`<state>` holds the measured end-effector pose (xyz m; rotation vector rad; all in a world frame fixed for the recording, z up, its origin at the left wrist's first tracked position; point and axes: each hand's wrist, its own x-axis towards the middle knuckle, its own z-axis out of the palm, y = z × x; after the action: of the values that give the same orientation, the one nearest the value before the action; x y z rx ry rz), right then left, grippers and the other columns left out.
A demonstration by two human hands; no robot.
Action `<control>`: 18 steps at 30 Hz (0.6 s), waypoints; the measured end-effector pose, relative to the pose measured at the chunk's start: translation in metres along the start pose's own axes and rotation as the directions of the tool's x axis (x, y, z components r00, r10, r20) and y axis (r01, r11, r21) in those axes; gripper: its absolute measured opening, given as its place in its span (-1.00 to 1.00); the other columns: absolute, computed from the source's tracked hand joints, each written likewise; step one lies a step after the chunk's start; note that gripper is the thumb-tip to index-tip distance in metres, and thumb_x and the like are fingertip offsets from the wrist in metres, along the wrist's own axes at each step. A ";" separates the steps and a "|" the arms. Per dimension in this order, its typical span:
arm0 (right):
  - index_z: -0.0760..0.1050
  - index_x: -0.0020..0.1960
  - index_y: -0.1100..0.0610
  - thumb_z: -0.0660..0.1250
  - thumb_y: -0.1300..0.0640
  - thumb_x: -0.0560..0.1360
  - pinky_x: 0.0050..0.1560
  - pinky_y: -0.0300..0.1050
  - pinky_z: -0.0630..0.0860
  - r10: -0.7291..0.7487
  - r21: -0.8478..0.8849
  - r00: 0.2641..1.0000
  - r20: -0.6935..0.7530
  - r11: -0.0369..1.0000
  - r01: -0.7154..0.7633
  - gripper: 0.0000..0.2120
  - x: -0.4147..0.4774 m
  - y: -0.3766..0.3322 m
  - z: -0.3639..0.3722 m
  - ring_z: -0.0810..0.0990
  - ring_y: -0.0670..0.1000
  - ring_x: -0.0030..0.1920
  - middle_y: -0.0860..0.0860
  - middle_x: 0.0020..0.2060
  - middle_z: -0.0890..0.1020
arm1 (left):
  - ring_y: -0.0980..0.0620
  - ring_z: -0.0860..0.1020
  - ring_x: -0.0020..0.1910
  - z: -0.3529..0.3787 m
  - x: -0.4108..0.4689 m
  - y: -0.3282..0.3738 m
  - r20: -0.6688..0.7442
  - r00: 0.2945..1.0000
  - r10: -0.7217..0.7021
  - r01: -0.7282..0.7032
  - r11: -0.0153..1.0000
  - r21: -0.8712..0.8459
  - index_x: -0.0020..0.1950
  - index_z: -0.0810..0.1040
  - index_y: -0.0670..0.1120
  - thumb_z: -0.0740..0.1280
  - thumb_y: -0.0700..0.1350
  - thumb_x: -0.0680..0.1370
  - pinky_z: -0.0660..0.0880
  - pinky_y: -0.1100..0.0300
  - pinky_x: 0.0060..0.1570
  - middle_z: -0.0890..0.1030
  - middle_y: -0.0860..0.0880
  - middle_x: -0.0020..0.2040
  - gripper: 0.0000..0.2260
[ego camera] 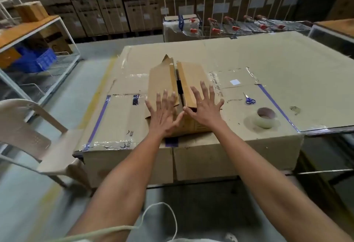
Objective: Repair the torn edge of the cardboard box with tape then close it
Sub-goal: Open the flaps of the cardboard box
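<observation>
A small brown cardboard box [188, 76] stands near the front of a cardboard-covered table [268, 65]. Its two long top flaps are folded nearly together, with a dark gap between them. The left flap's far corner is ragged and sticks up. My left hand [162, 114] lies flat on the left flap with fingers spread. My right hand [206, 107] presses flat on the right flap, fingers spread. A roll of clear tape [265, 118] lies on the table to the right of the box. Blue-handled scissors [249, 99] lie just beyond the roll.
A beige plastic chair [38, 138] stands at the table's left front corner. A white metal shelf [32, 36] with a blue crate is at far left. Shopping trolleys [249, 25] and stacked cartons line the back. A white cord [168, 220] hangs near my body.
</observation>
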<state>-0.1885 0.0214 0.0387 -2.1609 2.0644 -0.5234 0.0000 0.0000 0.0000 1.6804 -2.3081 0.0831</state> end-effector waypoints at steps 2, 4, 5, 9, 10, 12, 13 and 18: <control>-0.10 0.66 -0.18 0.16 -0.38 0.58 0.38 0.63 -0.01 0.000 -0.004 1.000 0.017 1.000 0.000 -0.22 -0.001 0.003 0.004 -0.31 0.15 0.64 -0.10 0.65 -0.27 | -0.19 -0.29 0.66 0.004 -0.002 0.002 -0.002 1.000 -0.003 0.003 1.000 0.007 0.68 -0.27 0.08 -0.01 0.39 0.63 -0.35 -0.46 0.48 -0.28 -0.07 0.70 -0.23; -0.08 0.66 -0.18 0.13 -0.38 0.59 0.41 0.61 -0.04 -0.006 -0.011 0.999 0.034 1.000 0.006 -0.24 -0.003 0.012 0.017 -0.30 0.11 0.65 -0.12 0.65 -0.25 | -0.19 -0.28 0.67 0.012 -0.008 0.000 0.007 1.000 0.012 -0.012 1.000 0.013 0.68 -0.27 0.09 -0.03 0.40 0.60 -0.32 -0.45 0.50 -0.26 -0.07 0.70 -0.22; -0.06 0.66 -0.19 0.12 -0.37 0.59 0.43 0.59 -0.06 -0.013 -0.004 0.999 0.033 1.000 0.013 -0.26 -0.005 0.014 0.023 -0.29 0.09 0.65 -0.13 0.65 -0.23 | -0.19 -0.27 0.67 0.016 -0.009 0.000 0.010 1.000 0.020 -0.021 1.000 0.008 0.68 -0.26 0.10 -0.05 0.41 0.59 -0.30 -0.44 0.51 -0.25 -0.07 0.70 -0.22; 0.03 0.64 -0.21 0.10 -0.32 0.63 0.50 0.49 -0.07 -0.057 -0.001 0.998 0.031 0.998 0.057 -0.37 -0.008 0.022 0.041 -0.19 0.05 0.67 -0.11 0.67 -0.11 | -0.20 -0.15 0.68 0.027 -0.013 0.001 -0.002 1.000 0.025 -0.025 1.000 0.008 0.70 -0.13 0.11 -0.03 0.38 0.60 -0.22 -0.39 0.56 -0.10 -0.05 0.72 -0.27; 0.04 0.63 -0.21 0.08 -0.31 0.64 0.51 0.46 -0.08 -0.063 -0.003 0.998 0.027 0.998 0.063 -0.39 -0.009 0.023 0.045 -0.14 0.05 0.67 -0.10 0.68 -0.06 | -0.21 -0.09 0.69 0.030 -0.015 0.002 0.000 1.000 0.025 -0.025 1.000 0.015 0.70 -0.07 0.12 -0.04 0.37 0.61 -0.18 -0.38 0.57 -0.04 -0.05 0.72 -0.29; 0.03 0.63 -0.24 0.02 -0.32 0.65 0.52 0.41 -0.11 -0.062 -0.013 0.998 0.007 0.998 0.062 -0.42 -0.013 0.026 0.053 -0.07 0.06 0.67 -0.10 0.67 0.02 | -0.22 0.02 0.68 0.035 -0.018 0.002 -0.003 0.999 0.035 -0.035 0.998 0.044 0.70 0.03 0.12 -0.05 0.34 0.63 -0.08 -0.36 0.58 0.08 -0.05 0.71 -0.34; 0.03 0.63 -0.26 -0.01 -0.33 0.65 0.52 0.39 -0.13 -0.061 -0.025 0.998 0.000 0.998 0.061 -0.43 -0.014 0.028 0.058 -0.04 0.06 0.67 -0.10 0.67 0.05 | -0.23 0.08 0.67 0.037 -0.020 0.003 -0.018 0.999 0.038 -0.037 0.998 0.053 0.69 0.09 0.11 -0.05 0.32 0.64 -0.04 -0.35 0.57 0.14 -0.05 0.70 -0.36; 0.26 0.58 -0.23 0.01 -0.32 0.65 0.47 0.39 -0.03 -0.081 -0.053 0.989 -0.122 0.996 0.075 -0.47 -0.015 0.030 0.071 0.21 0.13 0.62 -0.04 0.59 0.33 | -0.24 0.31 0.59 0.044 -0.019 0.008 -0.159 0.987 0.024 -0.018 0.999 0.037 0.61 0.33 0.10 0.01 0.19 0.71 0.18 -0.33 0.51 0.38 -0.05 0.60 -0.50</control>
<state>-0.1945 0.0232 -0.0398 -2.2995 2.0809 -0.6389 -0.0108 0.0109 -0.0459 1.6042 -2.2184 0.2547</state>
